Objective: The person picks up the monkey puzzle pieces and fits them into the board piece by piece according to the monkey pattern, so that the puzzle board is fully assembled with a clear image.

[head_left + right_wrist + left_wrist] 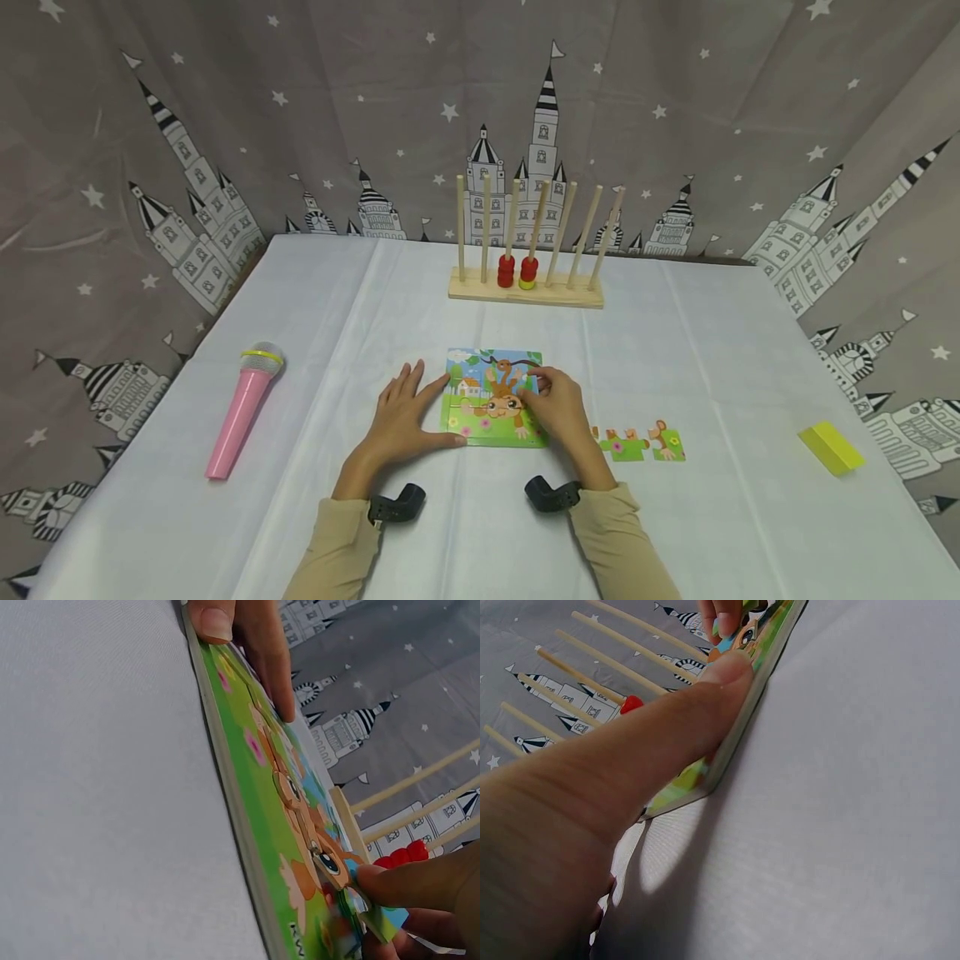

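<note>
A picture puzzle board with a monkey, a house and flowers lies on the table in the head view. My left hand steadies its left side, fingers spread; the thumb rests on the lower edge, as the left wrist view also shows. At the board's right side, my right hand pinches a puzzle piece between thumb and fingers. In the right wrist view that piece is tilted over the board, beside the monkey's eye. Loose puzzle pieces lie right of the board, some partly behind the right wrist.
Behind the board stands a wooden peg rack with red and yellow beads on two rods. A pink toy microphone lies to the left. On the far right is a yellow block. A white cloth covers the table.
</note>
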`<state>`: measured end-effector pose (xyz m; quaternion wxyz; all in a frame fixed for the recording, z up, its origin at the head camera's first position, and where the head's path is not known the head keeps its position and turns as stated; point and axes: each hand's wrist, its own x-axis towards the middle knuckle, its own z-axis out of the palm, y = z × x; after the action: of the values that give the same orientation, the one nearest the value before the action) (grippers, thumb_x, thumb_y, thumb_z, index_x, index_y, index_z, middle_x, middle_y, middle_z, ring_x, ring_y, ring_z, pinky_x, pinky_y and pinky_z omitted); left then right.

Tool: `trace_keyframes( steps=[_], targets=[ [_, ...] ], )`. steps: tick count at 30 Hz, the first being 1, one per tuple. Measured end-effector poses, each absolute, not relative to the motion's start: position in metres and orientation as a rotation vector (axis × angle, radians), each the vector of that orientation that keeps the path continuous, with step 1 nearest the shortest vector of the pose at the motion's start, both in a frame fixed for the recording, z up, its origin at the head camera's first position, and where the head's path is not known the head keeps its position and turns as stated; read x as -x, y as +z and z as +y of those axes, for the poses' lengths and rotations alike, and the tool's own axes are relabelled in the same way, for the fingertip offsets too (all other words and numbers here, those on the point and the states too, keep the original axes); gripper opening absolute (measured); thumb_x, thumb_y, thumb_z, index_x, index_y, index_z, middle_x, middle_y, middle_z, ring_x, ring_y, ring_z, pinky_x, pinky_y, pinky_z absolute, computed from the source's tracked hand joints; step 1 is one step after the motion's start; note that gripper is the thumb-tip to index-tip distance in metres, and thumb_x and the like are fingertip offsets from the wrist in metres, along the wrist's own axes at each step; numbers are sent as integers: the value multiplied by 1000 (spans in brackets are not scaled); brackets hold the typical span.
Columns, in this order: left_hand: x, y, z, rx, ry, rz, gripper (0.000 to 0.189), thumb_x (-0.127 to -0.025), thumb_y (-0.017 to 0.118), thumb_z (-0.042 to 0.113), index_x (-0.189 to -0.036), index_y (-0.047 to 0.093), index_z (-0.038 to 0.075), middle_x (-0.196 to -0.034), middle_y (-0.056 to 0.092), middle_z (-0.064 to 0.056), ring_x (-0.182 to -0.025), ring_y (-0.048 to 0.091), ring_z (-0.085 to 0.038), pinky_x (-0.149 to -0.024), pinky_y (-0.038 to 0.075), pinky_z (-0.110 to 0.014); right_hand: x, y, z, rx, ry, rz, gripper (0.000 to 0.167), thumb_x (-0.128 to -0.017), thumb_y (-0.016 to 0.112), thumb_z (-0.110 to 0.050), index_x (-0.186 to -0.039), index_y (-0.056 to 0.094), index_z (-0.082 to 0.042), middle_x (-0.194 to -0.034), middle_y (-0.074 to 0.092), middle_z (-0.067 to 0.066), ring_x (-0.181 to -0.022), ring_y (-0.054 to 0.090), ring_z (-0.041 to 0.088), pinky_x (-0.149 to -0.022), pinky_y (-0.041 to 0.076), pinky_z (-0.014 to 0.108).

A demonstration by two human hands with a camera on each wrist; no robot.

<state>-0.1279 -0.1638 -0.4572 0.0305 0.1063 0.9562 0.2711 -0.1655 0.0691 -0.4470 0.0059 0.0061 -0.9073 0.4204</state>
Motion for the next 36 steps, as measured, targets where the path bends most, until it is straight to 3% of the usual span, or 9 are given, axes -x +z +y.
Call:
trace_keyframes(
  steps=[19, 36],
  targets=[
    [128, -461, -167, -325, 820, 2956, 94, -62, 71, 59, -140, 35, 22, -152, 12, -17, -141, 4, -37, -111, 8, -55, 161, -450, 63, -8, 1194, -2849, 39, -77, 70, -19, -107, 64, 5, -75, 45, 7, -67, 36, 15, -55, 27, 22],
    [128, -460, -164, -332, 831, 2960, 93, -62, 71, 58, -140, 35, 22, -152, 13, -18, -140, 5, -37, -111, 9, -56, 157, -456, 64, -13, 1106, -2839, 40, -77, 71, -21, -109, 63, 1, -77, 49, 8, -66, 39, 15, -56, 29, 22]
  ],
)
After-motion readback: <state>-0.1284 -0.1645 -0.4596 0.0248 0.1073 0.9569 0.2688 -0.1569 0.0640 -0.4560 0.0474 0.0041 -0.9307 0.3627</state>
